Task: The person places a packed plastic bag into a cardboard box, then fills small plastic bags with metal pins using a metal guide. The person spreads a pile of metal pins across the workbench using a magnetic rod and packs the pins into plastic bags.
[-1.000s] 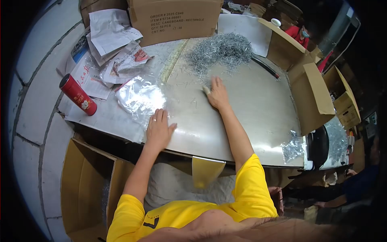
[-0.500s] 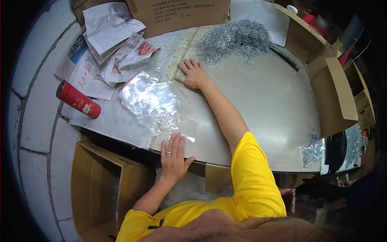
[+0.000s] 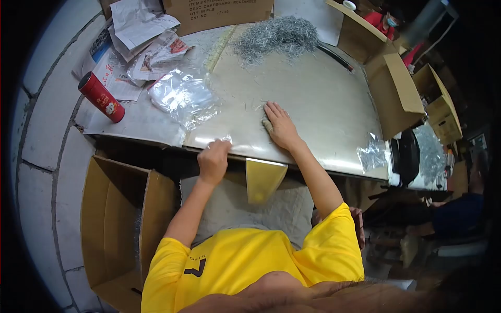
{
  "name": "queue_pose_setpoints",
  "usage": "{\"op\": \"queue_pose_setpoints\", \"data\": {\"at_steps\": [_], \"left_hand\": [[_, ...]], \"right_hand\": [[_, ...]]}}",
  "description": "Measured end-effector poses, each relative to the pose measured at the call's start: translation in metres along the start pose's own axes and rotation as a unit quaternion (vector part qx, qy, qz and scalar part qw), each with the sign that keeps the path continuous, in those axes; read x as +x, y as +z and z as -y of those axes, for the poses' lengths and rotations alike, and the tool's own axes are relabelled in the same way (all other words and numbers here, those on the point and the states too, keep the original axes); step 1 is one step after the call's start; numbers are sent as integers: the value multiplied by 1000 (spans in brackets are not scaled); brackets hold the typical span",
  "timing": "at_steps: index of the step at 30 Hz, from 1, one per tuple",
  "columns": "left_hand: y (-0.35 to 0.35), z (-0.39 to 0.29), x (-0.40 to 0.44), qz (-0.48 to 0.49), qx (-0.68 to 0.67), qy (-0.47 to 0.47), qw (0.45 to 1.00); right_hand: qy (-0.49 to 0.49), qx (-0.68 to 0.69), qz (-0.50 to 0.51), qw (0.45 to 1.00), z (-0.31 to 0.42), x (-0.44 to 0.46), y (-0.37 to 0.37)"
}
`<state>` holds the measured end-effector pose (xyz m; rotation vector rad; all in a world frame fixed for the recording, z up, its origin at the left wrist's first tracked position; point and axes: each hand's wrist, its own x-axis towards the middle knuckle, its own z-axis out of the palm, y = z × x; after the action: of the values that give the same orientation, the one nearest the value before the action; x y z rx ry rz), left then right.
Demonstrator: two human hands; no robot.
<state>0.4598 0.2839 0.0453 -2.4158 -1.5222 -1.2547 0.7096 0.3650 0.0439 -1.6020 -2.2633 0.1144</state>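
My left hand [image 3: 213, 161] is closed at the table's near edge, its fingertips pinching what looks like a clear plastic bag [image 3: 226, 139], of which only a small glint shows. My right hand [image 3: 282, 129] lies flat on the metal tabletop [image 3: 323, 109], fingers stretched out, with a wrapping on the thumb. A few thin metal pieces lie near its fingertips. Left of it rests a shiny stack of clear plastic bags [image 3: 182, 96]. At the back is a heap of small, thin metal pieces [image 3: 279, 39], like pins or short wires.
Newspapers [image 3: 143, 52] and a red flask [image 3: 102, 97] occupy the left side. Cardboard boxes stand at the back [image 3: 219, 13], right [image 3: 399, 83] and lower left [image 3: 115, 224]. A dark-handled tool [image 3: 336, 56] lies beside the heap. A yellowish chute [image 3: 265, 180] hangs from the front edge. Another person [image 3: 378, 21] is at the upper right.
My right hand has come back from beside the heap towards the near middle of the table. My left hand has gone from flat to closed at the edge. The view has shifted.
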Motion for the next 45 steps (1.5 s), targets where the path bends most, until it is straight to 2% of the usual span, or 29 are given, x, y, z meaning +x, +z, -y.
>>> {"op": "queue_pose_setpoints", "data": {"at_steps": [1, 3, 4, 6, 7, 9, 11, 12, 13, 14, 17, 19, 20, 21, 22, 23, 25, 26, 27, 29, 31, 32, 33, 34, 37, 38, 40, 44, 45], "left_hand": [[2, 1, 6, -46, -36, -22, 998], [0, -6, 8, 1, -271, -261, 926], [-3, -10, 1, 3, -272, -263, 926], [-6, -17, -14, 85, -356, -300, 881], [-8, -24, -20, 88, -354, -301, 881], [-10, -47, -33, 64, -480, -216, 848], [-10, -57, -42, 68, -503, -187, 841], [-10, -60, -50, 121, -515, -238, 814], [-11, -63, -56, 170, -524, -290, 783], [-15, -66, -60, 207, -526, -319, 761], [-14, -63, -79, 293, -474, -299, 774], [-13, -54, -91, 340, -475, -302, 753], [-6, -46, -102, 411, -461, -305, 725], [0, -38, -110, 478, -444, -306, 694], [3, -33, -115, 509, -393, -251, 724], [8, -33, -120, 510, -394, -253, 722], [14, -36, -123, 491, -233, -147, 827], [17, -39, -121, 487, -233, -151, 828], [20, -43, -118, 448, -225, -189, 844], [24, -41, -119, 405, -214, -236, 857], [37, -30, -124, 338, -335, -290, 830], [38, -30, -122, 333, -335, -296, 830], [38, -31, -117, 305, -420, -327, 789], [39, -32, -112, 275, -502, -352, 740], [36, -31, -94, 258, -517, -368, 728], [38, -31, -94, 256, -517, -366, 730], [44, -28, -102, 244, -560, -382, 693], [55, -16, -117, 254, -546, -379, 703], [59, -14, -121, 256, -552, -374, 700]], "right_hand": [[4, 0, -1, 1000, 5, -12, -10], [69, 115, 13, 991, 15, -33, -32], [71, 115, 16, 991, 25, -45, -43], [53, 223, -92, 969, 51, -72, -62], [71, 302, -94, 946, 62, -85, -64], [126, 534, 0, 836, 92, -113, -59], [159, 555, -8, 817, 107, -136, -40], [130, 479, -86, 864, 107, -147, -25], [129, 480, -87, 863, 110, -156, -25], [173, 495, -70, 849, 114, -165, -26], [238, 547, -35, 802, 120, -191, -17], [266, 600, 94, 748, 106, -212, 9], [270, 601, 92, 747, 100, -222, 17], [260, 553, 172, 772, 96, -231, 23], [248, 500, 254, 790, 91, -240, 28], [250, 500, 256, 788, 88, -247, 34], [188, 337, 192, 902, 76, -256, 47], [171, 334, 136, 917, 65, -258, 57], [165, 334, 142, 917, 61, -252, 45], [181, 260, 60, 946, 59, -222, -4], [211, 315, -35, 924, 63, -186, -50], [155, 270, -64, 948, 68, -162, -66], [101, 223, -96, 965, 73, -136, -77], [47, 202, -88, 974, 78, -107, -83], [-82, 148, -65, 983, 76, -20, -62], [-84, 147, -67, 983, 61, -1, -46], [-171, -10, -43, 984, 42, 26, -18], [-151, -22, 69, 986, 15, -2, -49], [-100, 22, 108, 989, 16, -17, -70]]}}
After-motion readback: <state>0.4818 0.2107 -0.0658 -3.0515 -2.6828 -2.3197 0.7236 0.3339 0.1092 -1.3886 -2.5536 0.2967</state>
